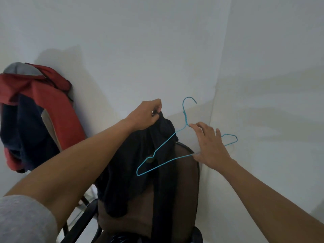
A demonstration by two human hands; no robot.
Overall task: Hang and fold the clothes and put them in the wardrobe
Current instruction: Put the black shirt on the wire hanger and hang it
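Here the left hand [146, 116] pinches the top of a dark garment [133, 172] draped over a chair back [185, 172], while the right hand [210, 146] holds a blue wire hanger [157, 149].

The left hand [147, 116] pinches the top of a dark garment [133, 172] that hangs over a chair [185, 172]. The right hand [210, 146] holds a blue hanger [157, 151] beside it. Red clothes [35, 111] hang at left.
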